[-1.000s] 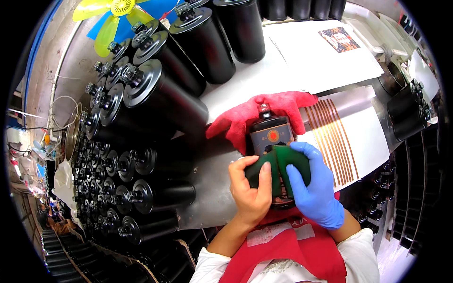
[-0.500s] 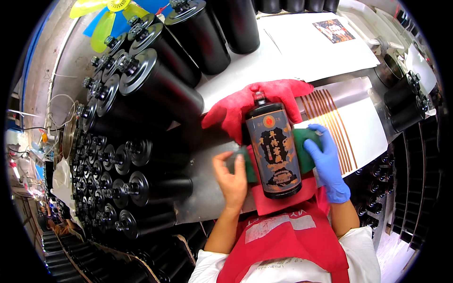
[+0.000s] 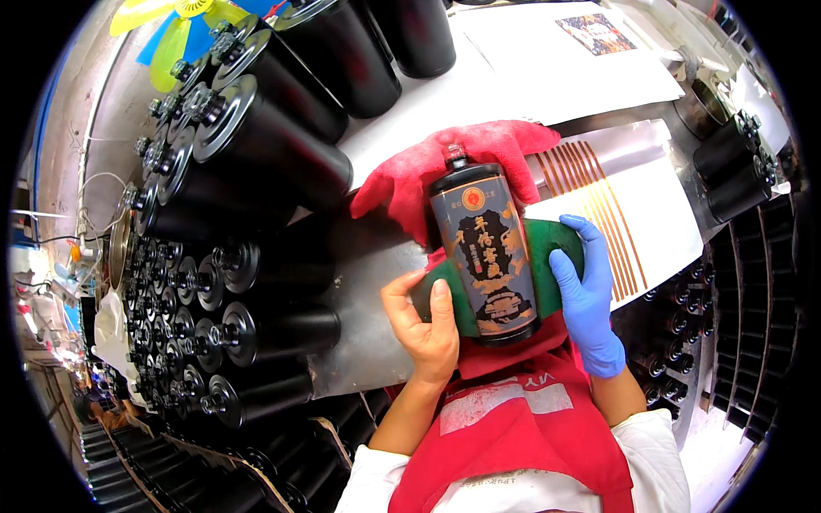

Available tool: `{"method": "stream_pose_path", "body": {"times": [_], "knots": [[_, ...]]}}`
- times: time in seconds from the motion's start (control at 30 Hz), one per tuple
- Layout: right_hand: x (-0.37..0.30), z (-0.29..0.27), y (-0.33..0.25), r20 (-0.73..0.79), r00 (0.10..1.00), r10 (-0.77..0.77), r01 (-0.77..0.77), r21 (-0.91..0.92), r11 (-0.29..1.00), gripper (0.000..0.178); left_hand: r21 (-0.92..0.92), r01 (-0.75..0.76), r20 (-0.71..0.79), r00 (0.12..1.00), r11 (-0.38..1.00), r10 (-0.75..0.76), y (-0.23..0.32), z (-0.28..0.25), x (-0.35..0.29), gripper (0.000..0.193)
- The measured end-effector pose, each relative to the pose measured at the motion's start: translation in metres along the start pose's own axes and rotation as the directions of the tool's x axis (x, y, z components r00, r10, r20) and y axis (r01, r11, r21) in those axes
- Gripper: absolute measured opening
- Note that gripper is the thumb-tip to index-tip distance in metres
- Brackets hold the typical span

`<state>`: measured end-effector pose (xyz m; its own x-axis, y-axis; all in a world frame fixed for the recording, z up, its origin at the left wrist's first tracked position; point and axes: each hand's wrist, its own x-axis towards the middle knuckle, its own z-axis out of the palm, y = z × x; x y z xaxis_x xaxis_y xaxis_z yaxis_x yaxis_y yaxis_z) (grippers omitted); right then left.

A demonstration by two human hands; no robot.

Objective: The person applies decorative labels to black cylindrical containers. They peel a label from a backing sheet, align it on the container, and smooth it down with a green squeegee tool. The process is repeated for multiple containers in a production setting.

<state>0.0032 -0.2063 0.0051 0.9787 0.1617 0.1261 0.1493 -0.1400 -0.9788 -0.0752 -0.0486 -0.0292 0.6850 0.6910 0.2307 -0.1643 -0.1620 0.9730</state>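
A black bottle (image 3: 487, 256) with a grey, orange and black decorated front lies face up before me, its clear-topped neck pointing away. A green flexible pad (image 3: 547, 272) shows on both sides of the bottle and appears to pass beneath it. My bare left hand (image 3: 423, 329) grips the pad's left end between thumb and fingers. On the other side, my right hand (image 3: 586, 299), in a blue glove, has its thumb and fingers curled at the pad's right end. A red cloth (image 3: 393, 192) lies rumpled under and behind the bottle.
Plain black bottles (image 3: 274, 145) crowd the left, upright at the back and stacked below. Right of the red cloth lies a white sheet with brown strips (image 3: 599, 222). Farther back is a printed square (image 3: 596, 34) on white paper. More black bottles (image 3: 727, 175) stand at right.
The green pad's right part has risen and shows more beside the bottle. My hands keep their places on its two ends. The whole view has shifted slightly.
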Motion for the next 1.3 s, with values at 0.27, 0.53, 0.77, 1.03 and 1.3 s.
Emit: {"method": "stream_pose_path", "body": {"times": [0.27,0.53,0.77,1.03,1.3], "knots": [[0.016,0.007,0.027,0.083,0.965,0.248,-0.261,0.35,0.9,0.04,-0.043,0.148,-0.037,0.988,0.988,-0.15,-0.019,-0.005,-0.002,0.021],[0.001,-0.004,0.026,0.061,0.989,-0.133,0.095,0.428,0.899,0.023,0.464,-0.026,-0.023,0.999,0.886,0.041,-0.016,-0.028,0.01,0.022],[-0.015,-0.037,-0.01,0.458,0.879,-0.128,0.113,0.06,0.992,0.021,0.908,-0.2,0.234,0.971,0.368,-0.048,-0.024,-0.066,0.001,0.04],[0.12,0.029,-0.032,0.186,0.944,-0.272,0.24,0.178,0.954,0.016,0.347,-0.288,0.623,0.782,0.892,0.01,0.007,-0.03,0.009,0.09],[-0.021,-0.027,-0.048,0.676,0.529,-0.514,0.708,-0.017,0.706,0.038,0.282,-0.29,0.487,0.864,0.914,0.124,0.0,-0.02,0.001,0.074]]}}
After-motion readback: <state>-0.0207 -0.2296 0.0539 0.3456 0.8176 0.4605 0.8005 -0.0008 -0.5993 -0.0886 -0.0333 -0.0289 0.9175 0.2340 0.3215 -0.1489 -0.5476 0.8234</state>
